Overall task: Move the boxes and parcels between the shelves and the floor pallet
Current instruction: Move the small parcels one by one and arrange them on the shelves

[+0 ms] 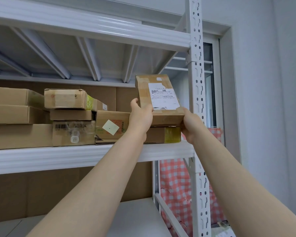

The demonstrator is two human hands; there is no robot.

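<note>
- Observed: the labelled parcel (161,100) is at centre right of the frame, at the right-hand end of the shelf (58,156). It is tilted, with its label face turned toward my camera.
- Left grip (140,117): fingers curled round the parcel's lower left edge, thumb on the side wall.
- Right grip (190,128): wrapped round the lower right corner. Both have a firm hold and neither is slack.
- Below the parcel lies a flat box (162,134) with yellow tape. I cannot tell whether the parcel's far edge rests on it.
- Assessment: I read the step as carrying this parcel across the shelf edge. The frame does not settle which way it is going.
- Clearance: the perforated upright (197,100) stands just beside the right grip, so I would keep the travel straight toward or away from me, not sideways.
- The stickered box (112,124) is close behind the left grip, which leaves little room on that side.
- Recommendation: level the parcel before it moves and support it from underneath.
- Risk: dragging it could shift the flat box off the shelf lip.
</note>
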